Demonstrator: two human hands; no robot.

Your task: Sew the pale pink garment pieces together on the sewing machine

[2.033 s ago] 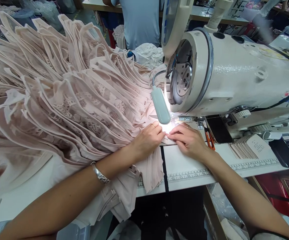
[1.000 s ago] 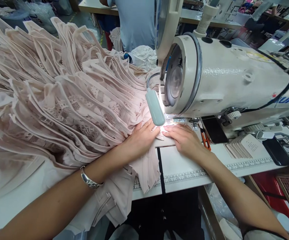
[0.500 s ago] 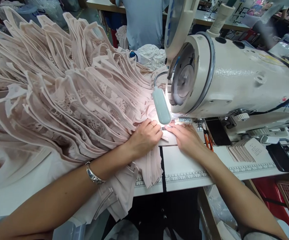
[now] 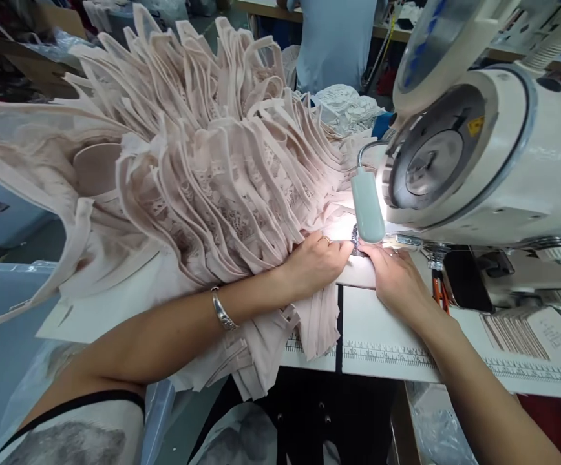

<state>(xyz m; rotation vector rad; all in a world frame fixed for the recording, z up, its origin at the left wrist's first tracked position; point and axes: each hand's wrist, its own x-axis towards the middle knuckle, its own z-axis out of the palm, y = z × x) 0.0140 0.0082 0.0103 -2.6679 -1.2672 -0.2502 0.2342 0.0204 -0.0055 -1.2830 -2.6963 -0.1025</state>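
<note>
A sewing machine (image 4: 552, 148) stands at the right, with its small clip lamp (image 4: 368, 206) lighting the stitching spot. My left hand (image 4: 315, 263) is closed, thumb and fingers pinching pale pink bra fabric just left of the presser foot (image 4: 355, 237). Close by on the right, my right hand (image 4: 399, 278) has its thumb bent in and its fingers curled at the fabric's edge; its fingertips are partly hidden under the lamp and machine head. A big heap of pale pink lace bras (image 4: 222, 168) spreads left of the needle, some draping over the table's front edge.
Orange-handled snips (image 4: 439, 290) and a dark phone (image 4: 467, 278) lie beneath the machine arm. A stack of cards (image 4: 518, 332) sits farther right. Printed rulers (image 4: 382, 352) run along the table (image 4: 377, 316). A blue bin (image 4: 4, 323) is at left; a person in blue (image 4: 336, 45) is beyond.
The view has swung left, so the machine and heap appear farther right. The pale strip end between my hands no longer shows, and my left thumb now sits against the presser foot.
</note>
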